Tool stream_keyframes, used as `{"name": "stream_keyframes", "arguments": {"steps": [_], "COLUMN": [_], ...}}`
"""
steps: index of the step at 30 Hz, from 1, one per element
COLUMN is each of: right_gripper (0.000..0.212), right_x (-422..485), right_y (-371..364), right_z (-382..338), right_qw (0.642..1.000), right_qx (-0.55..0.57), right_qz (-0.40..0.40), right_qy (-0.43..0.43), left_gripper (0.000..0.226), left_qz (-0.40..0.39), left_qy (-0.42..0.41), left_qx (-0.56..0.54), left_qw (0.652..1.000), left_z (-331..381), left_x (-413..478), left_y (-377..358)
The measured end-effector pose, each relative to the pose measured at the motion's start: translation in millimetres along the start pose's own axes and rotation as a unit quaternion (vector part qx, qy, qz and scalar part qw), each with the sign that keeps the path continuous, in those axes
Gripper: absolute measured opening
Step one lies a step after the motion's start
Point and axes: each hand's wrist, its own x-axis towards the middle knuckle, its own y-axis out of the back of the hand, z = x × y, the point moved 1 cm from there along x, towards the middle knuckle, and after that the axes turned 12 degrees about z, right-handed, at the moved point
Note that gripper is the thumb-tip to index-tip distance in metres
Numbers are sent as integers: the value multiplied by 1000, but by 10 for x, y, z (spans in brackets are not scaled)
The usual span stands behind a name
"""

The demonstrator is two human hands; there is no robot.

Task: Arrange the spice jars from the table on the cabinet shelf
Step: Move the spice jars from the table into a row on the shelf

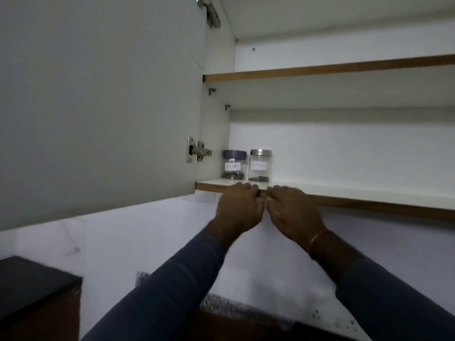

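Note:
Two clear spice jars stand side by side at the back left of the bottom cabinet shelf (344, 190). The left jar (234, 167) has a dark grey lid and a white label. The right jar (260, 165) has a silver lid and a white label. Both hold a little dark spice at the bottom. My left hand (237, 207) and my right hand (293, 212) are raised next to each other at the shelf's front edge, just below the jars. Their fingers curl over the edge and neither hand holds a jar.
The cabinet door (98, 107) hangs open on the left, its hinge (197, 151) beside the jars. An upper shelf (320, 68) sits above. A white wall lies below the cabinet, with a dark counter corner (32, 286) at lower left.

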Motion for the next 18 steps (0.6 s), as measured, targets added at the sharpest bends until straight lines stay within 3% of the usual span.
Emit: {"name": "stream_keyframes", "arguments": {"steps": [2,5,9,13,18], "right_gripper": [28,27,23,26,24], "right_x": [-520,-1595,-3355,-4701,-5711], "right_y": [114,239,306,484,652], "right_z": [26,161,281,376,348], "right_qw": [996,980,921,856,793], "right_qx": [89,167,209,194,178], "right_qz": [-7,0,-189,-279,-301], "right_qy": [-14,-108,-268,-389,-498], "left_gripper": [30,37,32,27,21], "left_qz": [2,-98,-261,-307,-333], "left_qy": [-7,1,85,238,318], "left_qx": [-50,-169,-263,-262,-214], "left_qw": [999,981,925,883,861], "left_z": [350,853,1451,1815,2049], "left_x": [-401,-1374,-3033,-4318,-5231], "left_y": [8,-88,-173,-24,268]}}
